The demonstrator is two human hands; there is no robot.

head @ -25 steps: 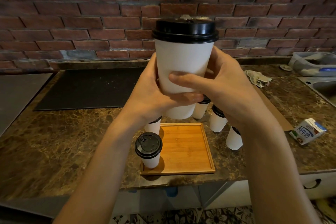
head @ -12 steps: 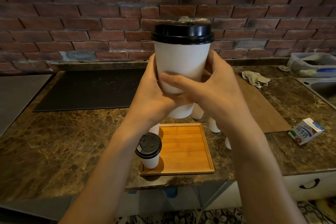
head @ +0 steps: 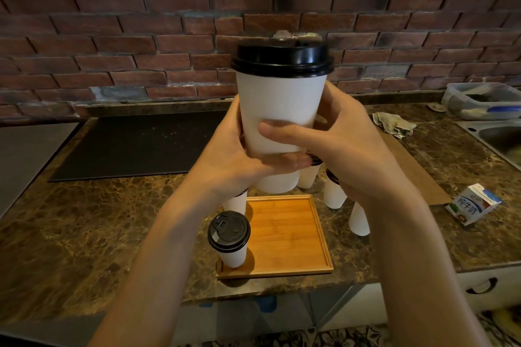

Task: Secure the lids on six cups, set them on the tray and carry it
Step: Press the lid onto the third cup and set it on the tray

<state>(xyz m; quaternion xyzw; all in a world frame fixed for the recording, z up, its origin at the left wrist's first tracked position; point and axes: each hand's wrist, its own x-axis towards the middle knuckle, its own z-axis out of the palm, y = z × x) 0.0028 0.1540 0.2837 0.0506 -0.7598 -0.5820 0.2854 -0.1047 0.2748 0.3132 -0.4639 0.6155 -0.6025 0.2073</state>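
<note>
A white paper cup [head: 280,104] with a black lid [head: 282,57] is held up in front of me, above the counter. My left hand [head: 234,158] grips its lower left side and my right hand [head: 341,144] wraps round its right side, thumb across the front. Below, a wooden tray [head: 284,236] lies near the counter's front edge with one lidded cup [head: 229,238] on its near left corner. Several more white cups [head: 334,191] with black lids stand around the tray, partly hidden by my hands.
A milk carton [head: 473,204] lies on the marble counter [head: 84,220] at the right. A black mat [head: 135,144] sits at the back left, a cloth [head: 394,124], a plastic container [head: 485,98] and a sink [head: 499,141] at the back right. A brick wall rises behind.
The cup stays held up in both hands, dropping only slightly. My view has shifted a little, and more of the cups to the right of the tray show again.
</note>
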